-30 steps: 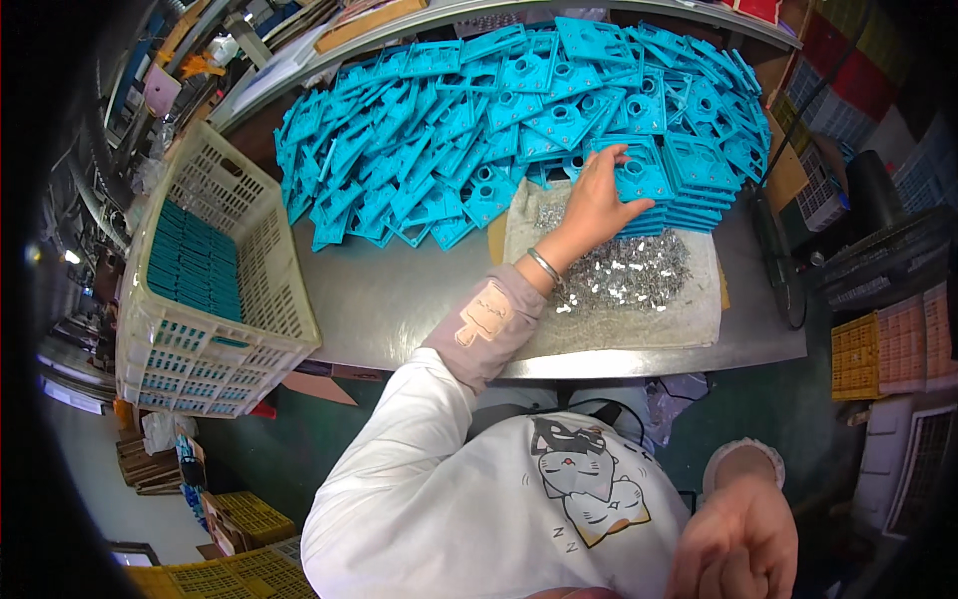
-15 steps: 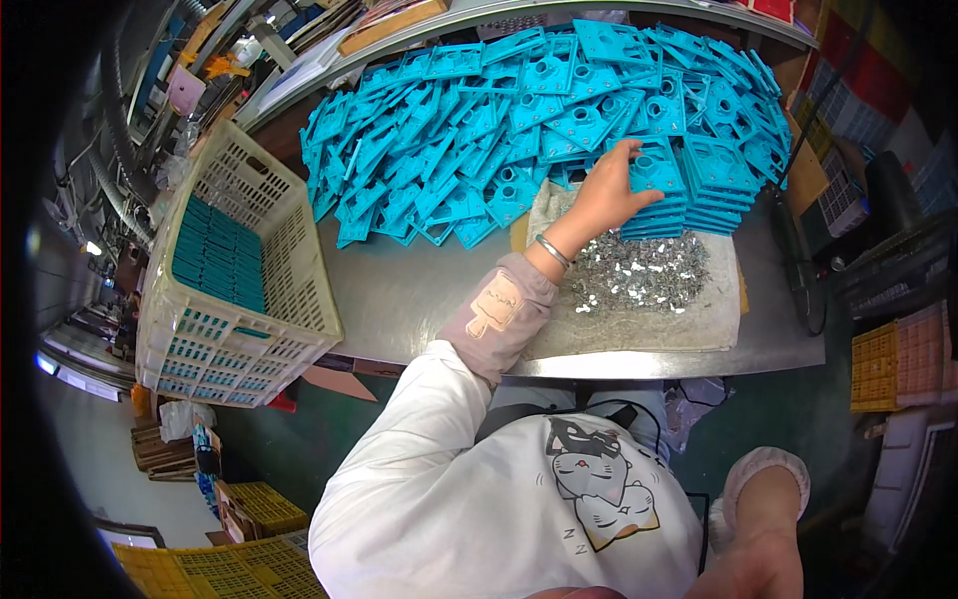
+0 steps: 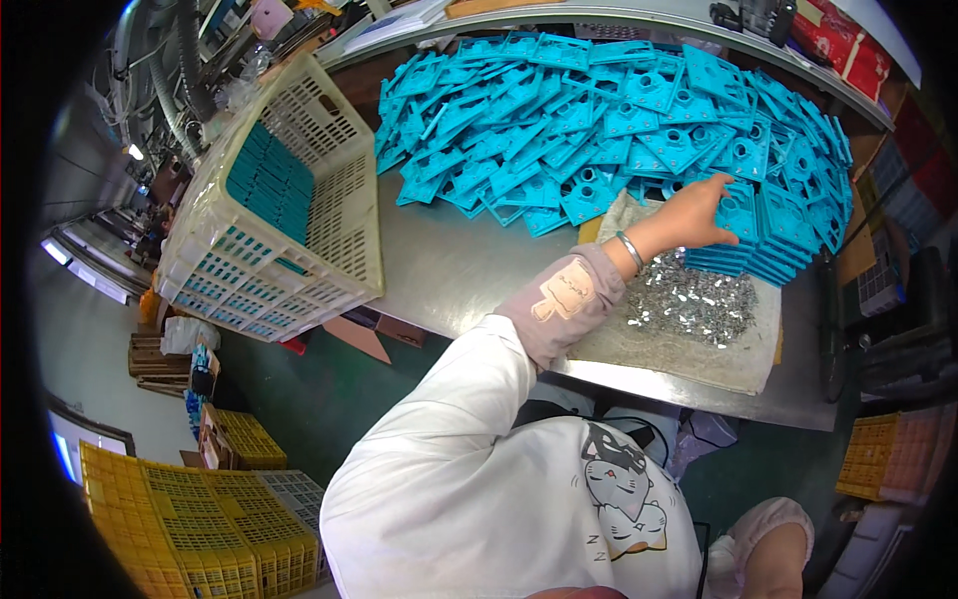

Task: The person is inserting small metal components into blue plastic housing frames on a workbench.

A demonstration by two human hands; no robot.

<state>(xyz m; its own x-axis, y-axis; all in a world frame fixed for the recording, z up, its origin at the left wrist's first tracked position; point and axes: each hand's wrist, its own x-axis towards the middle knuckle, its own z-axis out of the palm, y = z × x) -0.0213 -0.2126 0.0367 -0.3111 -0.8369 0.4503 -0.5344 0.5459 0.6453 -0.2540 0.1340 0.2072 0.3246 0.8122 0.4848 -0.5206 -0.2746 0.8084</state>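
Observation:
My left hand reaches across to the front stack of turquoise plastic plates. Its thumb and forefinger straddle the top plate, at the near and far edges. The other fingers are partly hidden. Beside it on the right stands a second turquoise stack. Below my left wrist, small shiny metal parts lie heaped on a grey cloth. My right hand is low at the bottom right, away from the table; only the wrist area shows beyond a pale cuff, with the fingers out of the picture.
A big pile of loose turquoise plates covers the back of the metal table. At the left, a white slatted crate holds rows of turquoise plates. Yellow crates stand at lower left. A shelf edge runs behind the pile.
The view has turned, so the table and crate sit further right. My left hand stays at the same stack. My right hand has slipped further below the picture's lower edge.

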